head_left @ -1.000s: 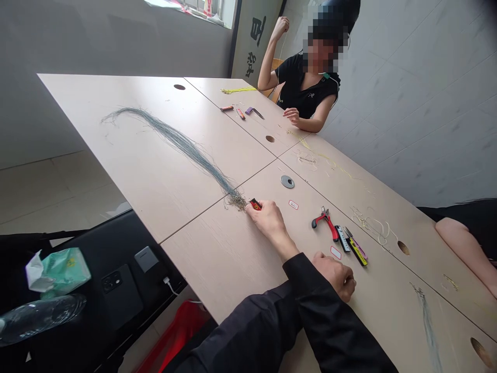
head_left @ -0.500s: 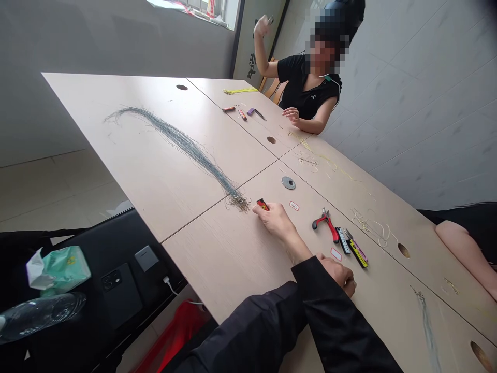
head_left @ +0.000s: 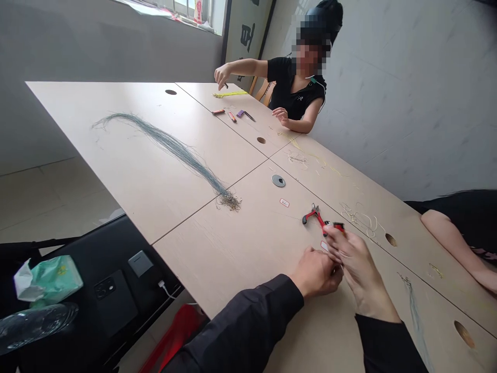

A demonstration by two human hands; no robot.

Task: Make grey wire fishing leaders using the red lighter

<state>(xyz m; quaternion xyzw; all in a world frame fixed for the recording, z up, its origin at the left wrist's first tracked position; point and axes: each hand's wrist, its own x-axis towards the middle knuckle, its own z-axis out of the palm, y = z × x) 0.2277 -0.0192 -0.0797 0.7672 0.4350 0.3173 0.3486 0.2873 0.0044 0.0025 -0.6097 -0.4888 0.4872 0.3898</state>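
My right hand (head_left: 357, 267) is closed around a red lighter (head_left: 338, 226) with a black top, held over the table near the pliers. Just left of it, touching or nearly so, rests my left hand (head_left: 316, 272), curled into a pinch. What its fingers hold is hidden. Beyond both hands lie red-handled pliers (head_left: 315, 216) and a small red-edged label (head_left: 324, 246), partly covered. Farther left stretches a long bundle of fine blue-grey fishing lines (head_left: 174, 147), with a cluster of small gold-coloured hooks (head_left: 230, 201) at its near end.
A co-worker (head_left: 298, 88) sits across the table (head_left: 217, 248), near yellow lines (head_left: 233, 94) and lighters (head_left: 232, 117). Another person's arm (head_left: 450, 243) rests at right. A metal disc (head_left: 278, 181) lies mid-table. At lower left, a black seat carries a tissue pack (head_left: 54, 277), phone (head_left: 116, 298) and bottle (head_left: 37, 324).
My right hand has moved right with the lighter, from beside the hooks to my left hand, uncrossing my arms. The co-worker's raised hand has come down toward the yellow lines.
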